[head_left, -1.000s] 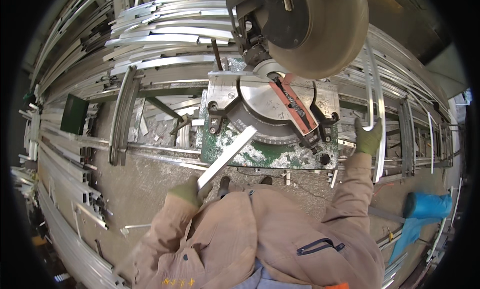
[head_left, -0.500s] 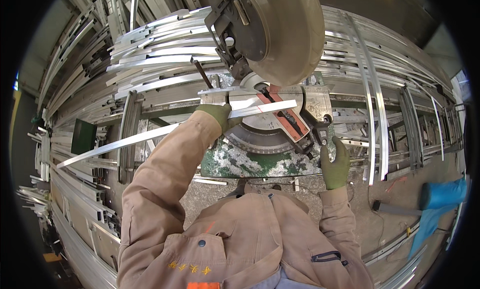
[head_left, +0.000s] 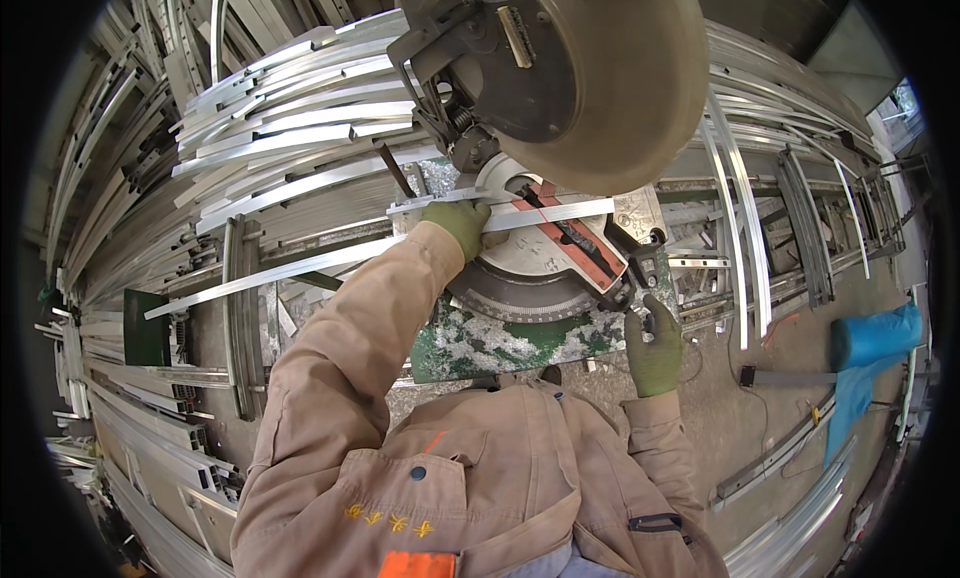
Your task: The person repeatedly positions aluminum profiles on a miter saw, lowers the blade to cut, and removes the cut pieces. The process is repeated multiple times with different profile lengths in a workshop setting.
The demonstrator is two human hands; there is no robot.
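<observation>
My left hand (head_left: 458,227), in a green glove, is closed round a long silver metal bar (head_left: 550,215). The bar lies across the round table of a mitre saw (head_left: 620,88), close to its fence, and reaches far out to the left. Its right end passes over the red slotted insert (head_left: 604,266). Above it, the saw head with its large round guard is raised. My right hand (head_left: 655,350), gloved in green too, hangs by the saw's front right corner near a dark knob (head_left: 620,296). Its thumb and fingers are apart, with nothing seen between them.
Metal chips litter the green stand (head_left: 500,353) under the saw. Behind and to the left lie stacks of silver profiles (head_left: 290,128). Two long strips (head_left: 745,228) stretch toward me on the right. A blue roll (head_left: 878,336) is at the far right.
The bar and my left hand have moved back toward the fence and slightly right. My right hand has drawn a little nearer to me. The whole view has shifted somewhat.
</observation>
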